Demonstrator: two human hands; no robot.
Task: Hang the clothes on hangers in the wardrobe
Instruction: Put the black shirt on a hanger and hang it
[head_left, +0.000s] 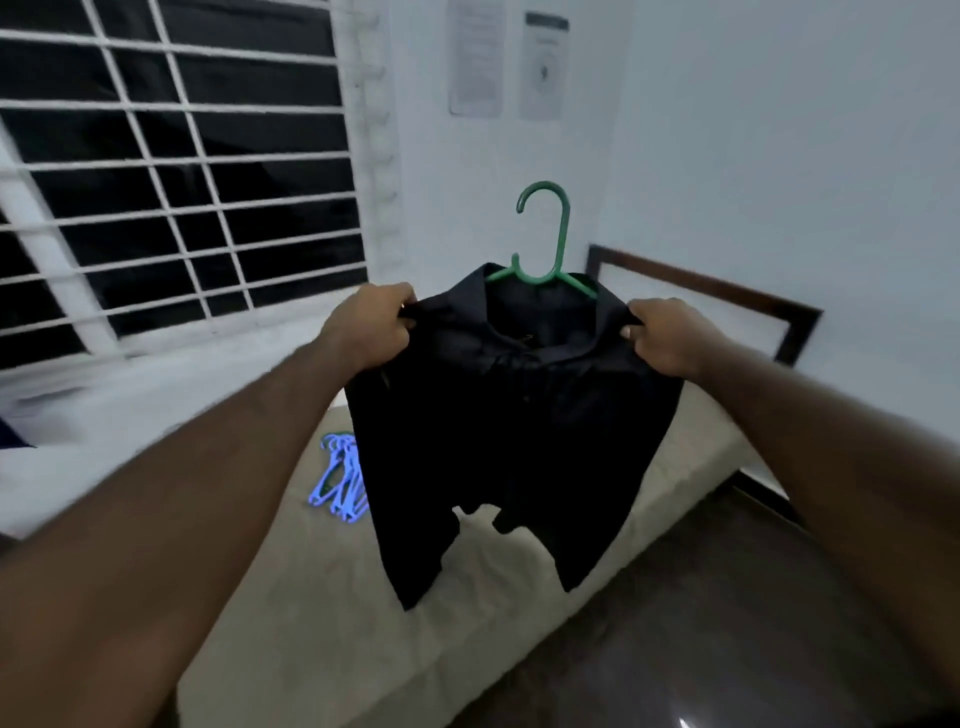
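A black collared shirt hangs in the air above the bed, draped over a green plastic hanger whose hook sticks up behind the collar. My left hand grips the shirt's left shoulder. My right hand grips the right shoulder. The hanger's arms are mostly hidden inside the shirt. The wardrobe is out of view.
A pile of blue hangers lies on the beige mattress below the shirt. A barred window fills the left wall. A dark wooden headboard stands at the back right, with dark floor to the right.
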